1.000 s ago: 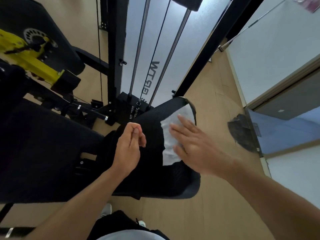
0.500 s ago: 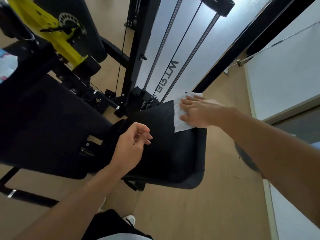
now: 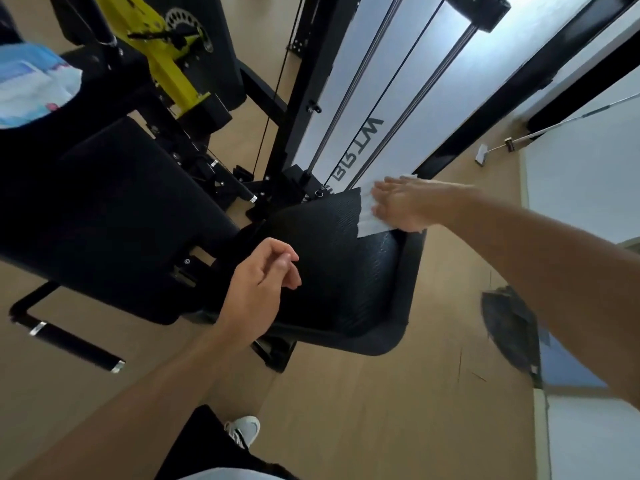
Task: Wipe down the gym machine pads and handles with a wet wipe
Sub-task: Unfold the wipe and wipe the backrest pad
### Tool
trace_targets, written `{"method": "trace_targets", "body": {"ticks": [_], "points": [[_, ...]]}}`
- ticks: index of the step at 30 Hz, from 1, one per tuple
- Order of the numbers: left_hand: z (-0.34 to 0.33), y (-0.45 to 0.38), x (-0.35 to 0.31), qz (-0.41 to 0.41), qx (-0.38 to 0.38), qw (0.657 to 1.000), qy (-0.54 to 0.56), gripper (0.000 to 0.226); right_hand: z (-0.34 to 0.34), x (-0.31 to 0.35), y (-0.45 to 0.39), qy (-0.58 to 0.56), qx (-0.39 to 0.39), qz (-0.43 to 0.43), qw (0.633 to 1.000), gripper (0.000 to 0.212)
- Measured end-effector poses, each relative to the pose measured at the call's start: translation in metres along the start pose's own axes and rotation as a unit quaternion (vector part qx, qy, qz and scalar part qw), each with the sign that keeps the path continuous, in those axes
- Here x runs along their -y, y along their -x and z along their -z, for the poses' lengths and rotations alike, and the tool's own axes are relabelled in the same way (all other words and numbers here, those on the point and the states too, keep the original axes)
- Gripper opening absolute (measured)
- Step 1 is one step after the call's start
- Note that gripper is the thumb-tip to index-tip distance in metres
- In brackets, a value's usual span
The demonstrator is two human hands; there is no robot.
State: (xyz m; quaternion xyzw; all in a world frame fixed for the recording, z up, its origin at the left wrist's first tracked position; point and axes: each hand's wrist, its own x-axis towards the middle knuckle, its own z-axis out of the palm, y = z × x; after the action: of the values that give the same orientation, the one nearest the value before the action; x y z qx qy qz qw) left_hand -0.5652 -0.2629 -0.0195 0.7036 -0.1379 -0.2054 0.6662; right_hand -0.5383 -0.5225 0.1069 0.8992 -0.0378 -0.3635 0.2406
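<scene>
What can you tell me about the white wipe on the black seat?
The wet wipe is a thin white sheet, soft and cloth-like, spread mostly flat on the far corner of the black seat pad. The right hand presses it down with straight fingers and covers much of it. One strip sticks out on the near side of the hand, and a small corner pokes past the pad's far edge. The left hand does not touch it.

Black ribbed matt vinyl seat pad [image 3: 332,258], thin white cloth-like wet wipe [image 3: 369,220], glossy yellow painted metal arm [image 3: 166,60], pale smooth wood-look floor [image 3: 398,410]
</scene>
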Motion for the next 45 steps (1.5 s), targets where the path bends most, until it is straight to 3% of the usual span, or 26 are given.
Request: {"method": "trace_targets", "body": {"ticks": [5, 7, 9, 13, 15, 19, 21, 22, 26, 28, 33, 34, 36, 41, 43, 45], "points": [[0.007, 0.014, 0.010, 0.033, -0.050, 0.998, 0.024, 0.020, -0.018, 0.094, 0.061, 0.092, -0.037, 0.226, 0.969, 0.048], [0.007, 0.016, 0.008, 0.040, -0.043, 0.998, 0.021, 0.017, -0.021, 0.098, 0.062, 0.099, -0.033, 0.259, 0.960, 0.047], [0.006, 0.014, 0.004, 0.043, -0.029, 0.999, 0.017, 0.015, -0.011, 0.077, 0.045, 0.080, -0.013, 0.201, 0.976, 0.047], [0.010, 0.009, -0.004, 0.044, -0.011, 0.999, 0.010, 0.012, 0.003, 0.013, 0.000, 0.009, 0.021, -0.028, 0.999, 0.058], [0.014, 0.005, -0.002, 0.047, -0.006, 0.999, 0.002, 0.011, 0.003, 0.020, 0.001, 0.023, 0.019, -0.021, 0.999, 0.057], [0.019, -0.007, 0.006, 0.073, 0.015, 0.997, 0.000, 0.009, -0.012, 0.100, 0.048, 0.047, 0.017, 0.185, 0.981, 0.053], [0.019, -0.014, 0.010, 0.077, 0.033, 0.996, -0.005, 0.009, -0.011, 0.111, 0.053, 0.019, 0.026, 0.214, 0.976, 0.057], [0.019, -0.017, 0.011, 0.075, 0.044, 0.996, -0.013, 0.010, -0.006, 0.102, 0.044, -0.004, 0.027, 0.187, 0.982, 0.060], [0.028, -0.029, 0.012, 0.069, 0.079, 0.994, -0.039, 0.013, 0.011, 0.033, -0.010, -0.041, 0.044, -0.053, 0.997, 0.068], [0.038, -0.035, 0.013, 0.067, 0.088, 0.993, -0.046, 0.013, 0.009, 0.035, -0.017, -0.043, 0.056, -0.062, 0.996, 0.069], [0.066, -0.050, 0.018, 0.077, 0.118, 0.989, -0.053, 0.011, -0.009, 0.156, 0.049, -0.022, 0.060, 0.184, 0.981, 0.069], [0.070, -0.053, 0.018, 0.079, 0.126, 0.988, -0.052, 0.011, -0.013, 0.166, 0.051, -0.010, 0.064, 0.202, 0.977, 0.070], [0.078, -0.058, 0.018, 0.079, 0.144, 0.985, -0.054, 0.010, -0.006, 0.154, 0.033, -0.020, 0.084, 0.157, 0.984, 0.071], [0.097, -0.070, 0.014, 0.085, 0.189, 0.976, -0.068, 0.009, 0.017, 0.051, -0.030, -0.037, 0.080, -0.139, 0.986, 0.071], [0.104, -0.075, 0.015, 0.090, 0.201, 0.973, -0.070, 0.009, 0.015, 0.057, -0.036, -0.048, 0.092, -0.154, 0.983, 0.072], [0.110, -0.078, 0.017, 0.087, 0.212, 0.972, -0.062, 0.009, 0.007, 0.107, -0.029, -0.064, 0.096, -0.074, 0.991, 0.071]]}}
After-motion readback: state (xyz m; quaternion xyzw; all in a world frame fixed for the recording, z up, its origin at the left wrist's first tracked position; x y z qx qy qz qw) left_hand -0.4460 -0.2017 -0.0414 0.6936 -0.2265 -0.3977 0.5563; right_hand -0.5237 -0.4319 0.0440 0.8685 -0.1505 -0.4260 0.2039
